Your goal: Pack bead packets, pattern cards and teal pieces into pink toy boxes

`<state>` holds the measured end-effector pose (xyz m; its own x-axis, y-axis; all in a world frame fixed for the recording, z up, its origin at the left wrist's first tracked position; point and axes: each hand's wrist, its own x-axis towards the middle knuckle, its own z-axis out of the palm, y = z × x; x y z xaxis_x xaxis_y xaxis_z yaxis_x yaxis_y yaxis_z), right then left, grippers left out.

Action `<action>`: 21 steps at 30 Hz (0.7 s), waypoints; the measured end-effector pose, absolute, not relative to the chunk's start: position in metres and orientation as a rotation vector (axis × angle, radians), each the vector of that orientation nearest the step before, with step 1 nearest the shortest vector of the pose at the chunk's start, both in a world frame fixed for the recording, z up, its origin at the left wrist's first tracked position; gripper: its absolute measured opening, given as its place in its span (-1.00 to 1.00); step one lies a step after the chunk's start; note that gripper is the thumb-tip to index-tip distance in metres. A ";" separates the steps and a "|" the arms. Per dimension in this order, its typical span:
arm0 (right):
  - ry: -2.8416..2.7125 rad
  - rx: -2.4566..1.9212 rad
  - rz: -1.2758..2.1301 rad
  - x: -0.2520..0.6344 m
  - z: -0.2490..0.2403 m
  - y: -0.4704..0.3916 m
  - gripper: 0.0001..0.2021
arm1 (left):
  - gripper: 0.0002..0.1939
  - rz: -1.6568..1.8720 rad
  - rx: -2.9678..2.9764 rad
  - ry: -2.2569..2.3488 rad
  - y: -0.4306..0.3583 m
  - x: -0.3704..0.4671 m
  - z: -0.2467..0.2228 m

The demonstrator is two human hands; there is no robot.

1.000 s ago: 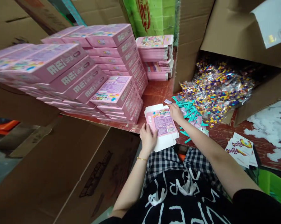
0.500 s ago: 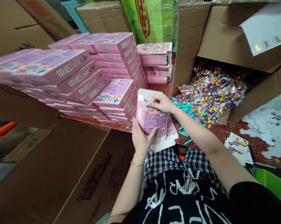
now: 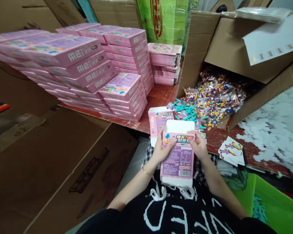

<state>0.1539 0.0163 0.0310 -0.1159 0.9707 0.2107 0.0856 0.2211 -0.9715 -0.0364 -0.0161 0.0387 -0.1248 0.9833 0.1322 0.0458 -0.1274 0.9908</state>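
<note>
Both my hands hold a flat pink carton (image 3: pixel 177 159) over my lap, printed side up, its white flaps showing at top and bottom. My left hand (image 3: pixel 164 148) grips its left edge and my right hand (image 3: pixel 197 145) grips its right edge near the top. A second flat pink carton (image 3: pixel 158 121) lies on the red table edge (image 3: pixel 158 96) just beyond my left hand. Teal plastic pieces (image 3: pixel 187 112) lie scattered on the table ahead of my right hand.
Tall stacks of closed pink boxes (image 3: pixel 88 68) fill the table's left side, with a stack of flat cartons (image 3: pixel 164 61) behind. An open cardboard box (image 3: pixel 234 58) spills bags of coloured bits (image 3: pixel 214 96). Printed cards (image 3: pixel 230 151) lie at right, a green bin (image 3: pixel 275 201) below.
I have lifted one flat carton off the table and drawn it back over my lap, turned lengthwise. Another flat carton stays on the table edge. The camera has tilted down.
</note>
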 end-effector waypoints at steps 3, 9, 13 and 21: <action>-1.466 -1.141 1.022 0.158 0.007 0.008 -0.66 | -0.73 1.303 1.380 1.332 0.006 -0.026 0.023; -1.327 -1.076 0.881 0.159 0.000 0.000 -0.65 | -0.63 1.432 1.331 1.280 0.005 -0.017 0.005; -1.446 -1.086 0.992 0.168 0.018 0.013 -0.83 | -0.72 1.369 1.350 1.309 0.006 -0.014 0.018; -1.026 -1.149 1.553 0.185 0.017 0.030 -0.68 | -0.69 1.252 1.276 1.285 0.007 -0.013 0.016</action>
